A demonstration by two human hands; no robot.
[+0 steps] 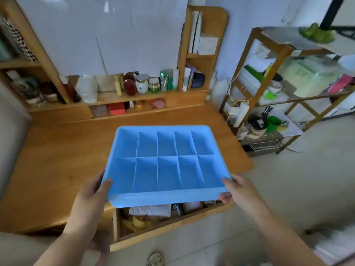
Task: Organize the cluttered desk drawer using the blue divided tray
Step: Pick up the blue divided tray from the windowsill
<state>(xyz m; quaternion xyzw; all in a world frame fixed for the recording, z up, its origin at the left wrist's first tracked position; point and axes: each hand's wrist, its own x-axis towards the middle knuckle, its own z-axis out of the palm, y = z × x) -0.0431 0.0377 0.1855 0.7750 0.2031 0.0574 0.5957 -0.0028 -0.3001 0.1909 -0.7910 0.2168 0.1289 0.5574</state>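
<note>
The left hand (90, 191) grips the near left corner of the blue divided tray (165, 195), its thumb hooked over the rim into the corner compartment and the other fingers hidden under the wall. The right hand (238, 191) pinches the near right corner the same way, thumb lying on top of the rim and fingertips curled beneath the edge. Held between both hands, the tray hangs tilted, its far side lower and toward the wooden desk (57, 166), its near side raised toward the camera. It has two rows of five compartments, all bare. Directly under the tray's near edge the desk drawer (163, 233) stands pulled open, and part of its clutter shows: white papers or packets, something yellow, and small boxes, too blurred to name. Behind the desk a low shelf (134, 97) carries jars, tubes and bottles.
</note>
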